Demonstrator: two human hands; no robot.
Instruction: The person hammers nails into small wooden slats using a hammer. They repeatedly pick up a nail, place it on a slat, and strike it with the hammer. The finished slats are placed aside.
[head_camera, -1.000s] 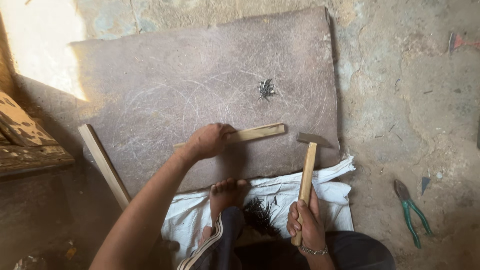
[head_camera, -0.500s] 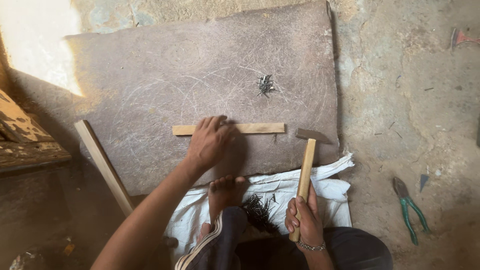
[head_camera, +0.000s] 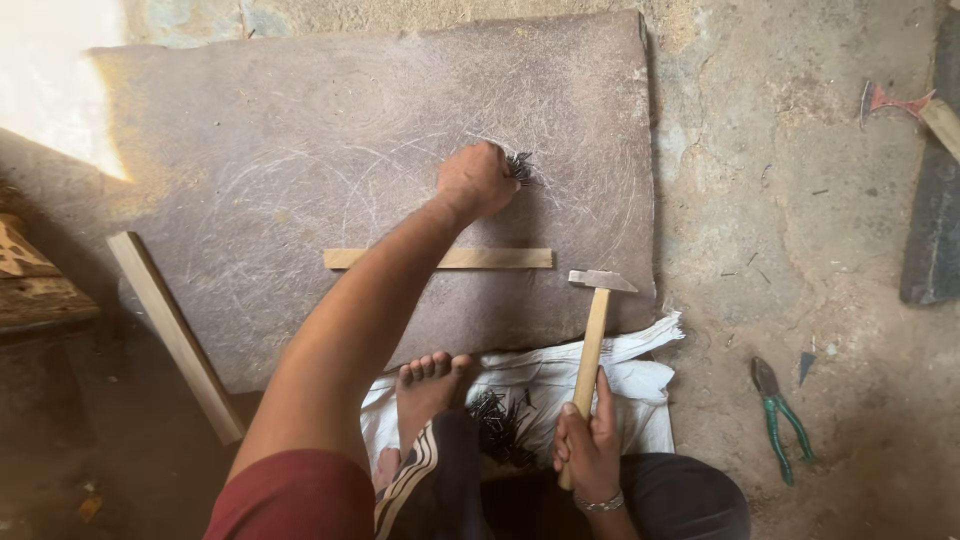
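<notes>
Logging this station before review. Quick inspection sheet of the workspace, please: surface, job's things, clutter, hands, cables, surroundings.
Surface: scratched grey-brown stone slab lying on a rough concrete floor.
Job's things: small pile of dark nails on the slab; flat pale wooden strip lying loose; wooden-handled steel hammer.
Clutter: green-handled pliers; more dark loose nails on a crumpled white cloth; long wooden batten at the slab's left edge.
Hands: left hand closed at the nail pile; right hand gripping the hammer handle.
Cables: nothing seen.
Surroundings: bare foot on the cloth.
</notes>
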